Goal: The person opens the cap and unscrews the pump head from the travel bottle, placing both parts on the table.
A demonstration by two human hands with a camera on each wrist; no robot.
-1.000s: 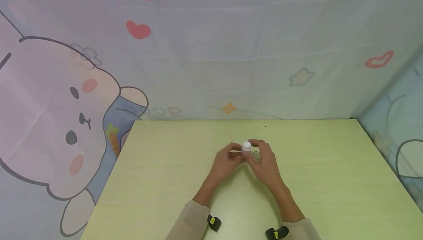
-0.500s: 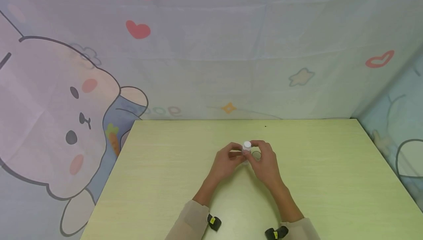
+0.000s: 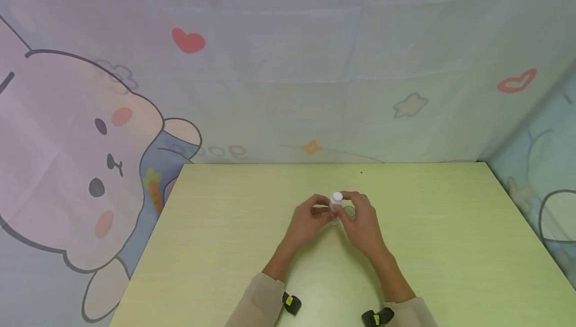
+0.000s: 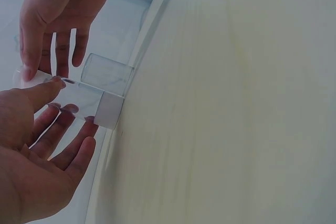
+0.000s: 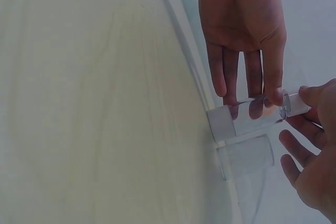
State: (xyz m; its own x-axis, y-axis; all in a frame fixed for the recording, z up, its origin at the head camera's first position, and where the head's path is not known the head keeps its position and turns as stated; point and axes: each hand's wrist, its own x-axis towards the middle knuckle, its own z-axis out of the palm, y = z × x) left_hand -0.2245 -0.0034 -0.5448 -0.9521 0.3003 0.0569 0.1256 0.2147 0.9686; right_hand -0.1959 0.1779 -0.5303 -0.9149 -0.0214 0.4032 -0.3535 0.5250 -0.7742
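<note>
A small clear bottle [image 4: 79,97] with a white cap [image 3: 337,196] and a white band at its base stands between both hands. My left hand [image 3: 308,219] grips the clear body, thumb on one side and fingers on the other; in the right wrist view the left hand [image 5: 244,19] comes in from the top. With thumb and fingers, my right hand [image 3: 360,219] pinches the cap, as the right wrist view shows at the lower right [image 5: 315,177]. Beside the bottle's base on the right is a clear glass cup [image 5: 247,156], its round rim visible in the head view.
The pale wooden table [image 3: 216,247] stretches around the hands. A tiny dark speck [image 3: 361,172] lies near its back edge. Behind hangs a cloth backdrop [image 3: 288,67] with printed hearts and a rabbit. A black strap device [image 3: 291,303] sits at the left cuff.
The capped top of the bottle has shifted very slightly up and to the right in the head view. Both hands stay nearly in place, and the cup has not moved.
</note>
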